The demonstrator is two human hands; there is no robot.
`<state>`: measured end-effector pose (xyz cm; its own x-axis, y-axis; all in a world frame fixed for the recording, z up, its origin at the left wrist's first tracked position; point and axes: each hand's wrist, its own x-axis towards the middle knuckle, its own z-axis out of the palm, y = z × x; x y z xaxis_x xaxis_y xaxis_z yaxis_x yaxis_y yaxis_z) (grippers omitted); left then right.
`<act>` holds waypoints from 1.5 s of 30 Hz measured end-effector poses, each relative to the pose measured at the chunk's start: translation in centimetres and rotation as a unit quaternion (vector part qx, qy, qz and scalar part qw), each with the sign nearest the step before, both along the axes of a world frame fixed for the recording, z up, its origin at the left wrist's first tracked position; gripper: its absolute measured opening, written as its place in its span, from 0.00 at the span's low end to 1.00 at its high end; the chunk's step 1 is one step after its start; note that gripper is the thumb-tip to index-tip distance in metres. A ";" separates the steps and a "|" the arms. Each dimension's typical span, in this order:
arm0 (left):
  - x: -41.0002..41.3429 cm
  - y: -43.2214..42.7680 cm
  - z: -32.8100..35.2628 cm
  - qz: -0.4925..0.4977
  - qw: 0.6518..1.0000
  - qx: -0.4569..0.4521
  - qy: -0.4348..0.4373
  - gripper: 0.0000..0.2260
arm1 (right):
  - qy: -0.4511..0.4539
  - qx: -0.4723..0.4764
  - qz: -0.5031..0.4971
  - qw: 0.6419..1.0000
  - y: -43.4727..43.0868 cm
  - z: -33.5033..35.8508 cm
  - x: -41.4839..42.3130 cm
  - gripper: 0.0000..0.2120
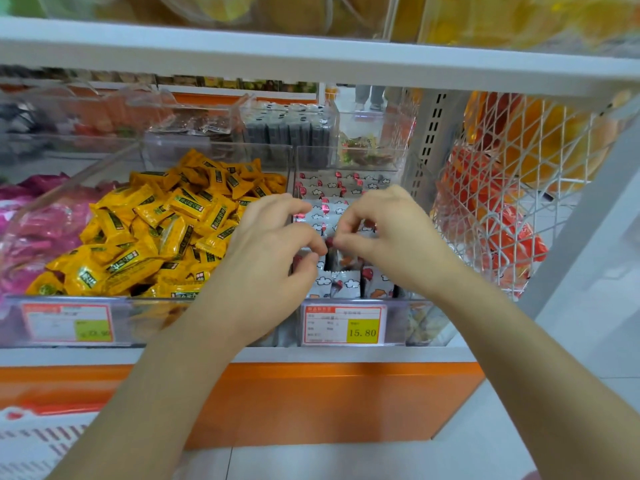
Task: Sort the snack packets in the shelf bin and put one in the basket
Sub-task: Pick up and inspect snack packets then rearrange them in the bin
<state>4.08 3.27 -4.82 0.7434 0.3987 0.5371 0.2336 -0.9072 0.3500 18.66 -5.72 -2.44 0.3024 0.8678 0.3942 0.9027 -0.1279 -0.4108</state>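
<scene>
Under both hands, white snack packets (341, 284) printed with clouds and red marks are filling a clear bin (398, 322). Those nearest the wrists are standing on end, long axis upright and crimped tops pointing up, in rows running away from the person. Beyond the fingertips they are leaning back and lying flatter.

The left hand (273, 244) is curling its fingers down, thumb and forefinger pinching a packet top. The right hand (388, 237) is curling likewise just beside it, its thumb and fingers nipping packets, the two hands' fingertips nearly meeting over a dark red edge.

Left of the left hand, yellow packets (166, 230) are heaping in the neighbouring bin. Below the left forearm, a white slotted basket (31, 441) is sitting well apart from both hands. A price tag (344, 323) is hanging between the wrists.
</scene>
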 end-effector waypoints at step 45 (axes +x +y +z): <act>-0.7 1.0 1.8 -0.047 0.829 -0.492 -0.263 0.04 | 0.619 0.256 0.091 0.737 -1.0 -0.1 0.5 0.08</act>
